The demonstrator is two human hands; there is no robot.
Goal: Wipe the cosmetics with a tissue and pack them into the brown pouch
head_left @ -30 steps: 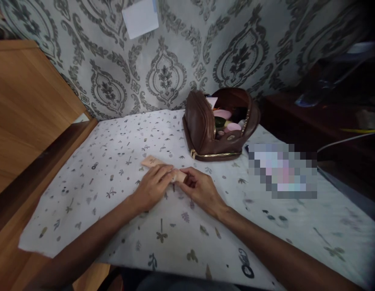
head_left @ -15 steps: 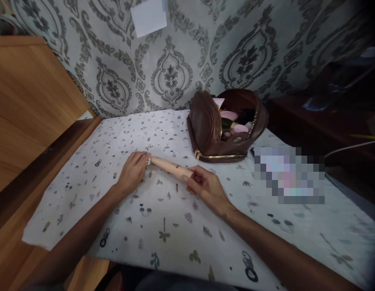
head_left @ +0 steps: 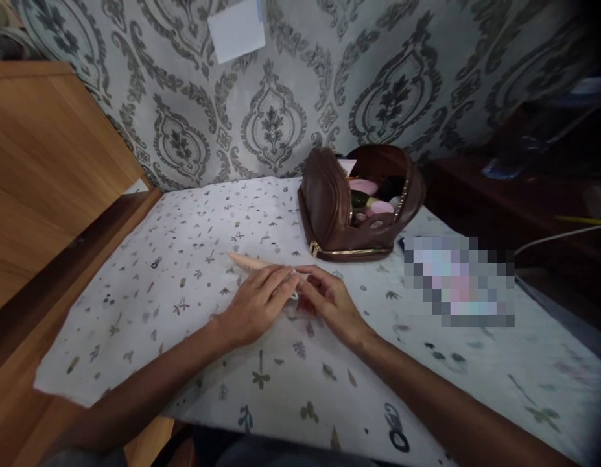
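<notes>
Step in hand, my read: close two-handed work at the right-hand end of the peach tube (head_left: 244,261), over the cloth-covered counter (head_left: 144,311). Left hand (head_left: 256,305) is curled over the tube, gripping it; the flat end pokes out past the knuckles, angled up-left. Right hand (head_left: 336,305) has thumb and forefinger drawn in at the other end, fingertips next to the left's; that end is hidden, so can't tell what it pinches. Small white bit (head_left: 294,295) at the left fingertips, too small to identify. Next move calls for a steady hold on the tube, light squeeze, I'd say. Open brown bag (head_left: 324,201) sits behind, well clear of both hands.
</notes>
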